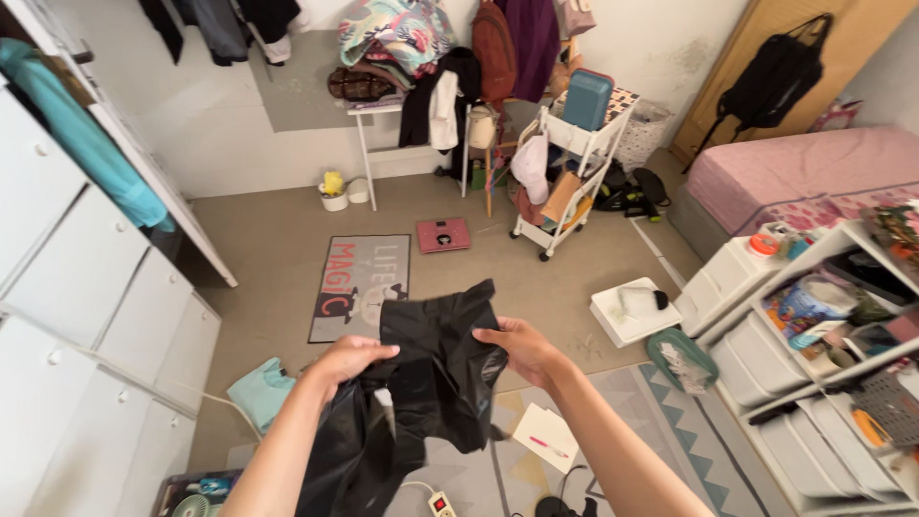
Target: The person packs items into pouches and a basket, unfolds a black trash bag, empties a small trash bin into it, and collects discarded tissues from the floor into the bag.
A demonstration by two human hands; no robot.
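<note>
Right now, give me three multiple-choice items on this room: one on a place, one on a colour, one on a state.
1. Where does the pink scale lie?
A on the bed
B on the floor beside the doormat
C on the cart
2. What colour is the plastic bag?
A white
B blue
C black
3. How is the bag held?
A by both hands
B by one hand
C not held

B: the scale lies flat on bare floor, right of the doormat.
C: the bag is glossy black.
A: left hand and right hand grip its top edge.
</note>
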